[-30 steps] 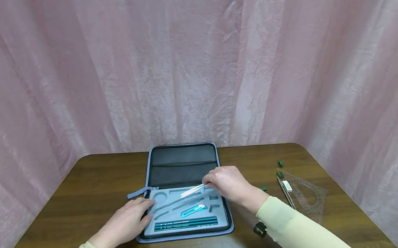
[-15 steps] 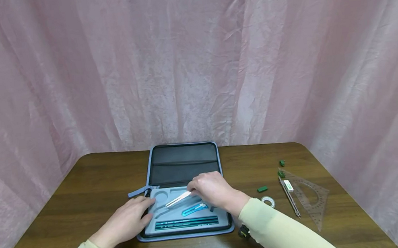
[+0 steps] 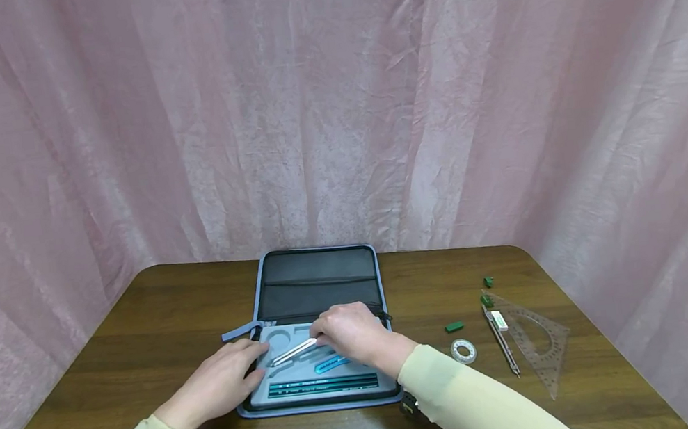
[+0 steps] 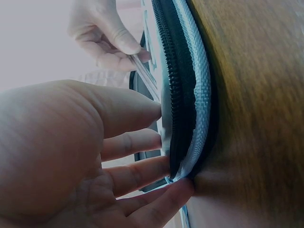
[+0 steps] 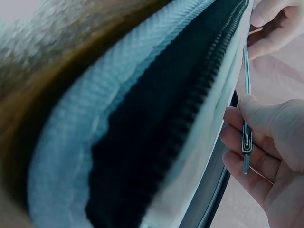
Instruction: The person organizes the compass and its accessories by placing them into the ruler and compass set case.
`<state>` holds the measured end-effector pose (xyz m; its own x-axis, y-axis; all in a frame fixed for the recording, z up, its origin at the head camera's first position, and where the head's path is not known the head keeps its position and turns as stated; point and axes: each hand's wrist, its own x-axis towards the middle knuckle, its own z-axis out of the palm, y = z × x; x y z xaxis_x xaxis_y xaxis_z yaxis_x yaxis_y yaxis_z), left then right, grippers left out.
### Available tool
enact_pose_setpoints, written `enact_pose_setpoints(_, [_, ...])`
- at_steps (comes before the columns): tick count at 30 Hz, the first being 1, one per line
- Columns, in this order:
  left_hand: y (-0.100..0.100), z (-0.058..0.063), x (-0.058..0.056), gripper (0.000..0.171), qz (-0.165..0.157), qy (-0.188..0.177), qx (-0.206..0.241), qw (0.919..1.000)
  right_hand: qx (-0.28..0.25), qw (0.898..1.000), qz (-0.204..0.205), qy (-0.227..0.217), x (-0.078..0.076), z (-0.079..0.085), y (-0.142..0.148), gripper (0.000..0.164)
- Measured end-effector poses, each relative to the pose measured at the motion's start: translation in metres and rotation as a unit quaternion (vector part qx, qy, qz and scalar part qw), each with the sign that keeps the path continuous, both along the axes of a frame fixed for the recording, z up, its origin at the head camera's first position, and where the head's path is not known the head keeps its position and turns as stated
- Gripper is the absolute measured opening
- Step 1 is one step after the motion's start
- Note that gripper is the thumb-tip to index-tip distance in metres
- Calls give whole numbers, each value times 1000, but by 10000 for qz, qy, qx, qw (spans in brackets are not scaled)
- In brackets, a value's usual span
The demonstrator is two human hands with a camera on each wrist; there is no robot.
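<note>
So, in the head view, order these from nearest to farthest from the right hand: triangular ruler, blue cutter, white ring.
1. Blue cutter: in the case, partly hidden by the right hand.
2. White ring: on the table, right of the case.
3. Triangular ruler: farther right.

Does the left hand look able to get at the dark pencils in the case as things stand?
Probably yes: the left hand rests on the left edge of the case, close to the pencils, and nothing lies over them.
</note>
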<state>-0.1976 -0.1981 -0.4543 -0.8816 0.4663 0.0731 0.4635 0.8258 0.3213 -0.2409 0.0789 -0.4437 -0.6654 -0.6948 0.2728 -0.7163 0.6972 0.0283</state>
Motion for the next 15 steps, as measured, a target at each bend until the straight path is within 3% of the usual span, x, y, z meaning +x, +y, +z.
enact_pose_setpoints(15, [1,-1,-1,41,35,-32,56,10000,60,9999,137,65,-4,-6,-1,9])
